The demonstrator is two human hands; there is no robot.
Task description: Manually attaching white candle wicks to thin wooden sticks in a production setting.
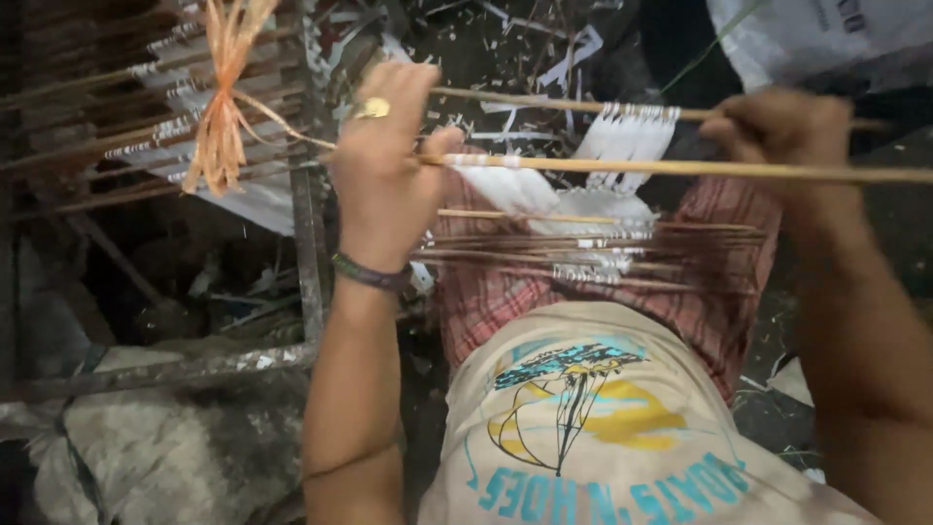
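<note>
nearest the camera, a beige printed shirt point(593, 428) and a red checked cloth point(486, 301) cover the lap, where a bundle of thin brown sticks with white paper fringes point(593, 255) lies crosswise. above it the left hand point(384, 165), wearing a gold ring point(372, 108) and a dark wristband point(369, 273), is closed around one end of a long pale bamboo stick point(680, 168). the right hand point(782, 131), blurred, pinches the same stick further along. beyond, to the left, more fringed sticks tied with orange raffia point(222, 117) rest on a metal frame point(309, 224); white paper scraps point(505, 39) litter the dark ground.
</note>
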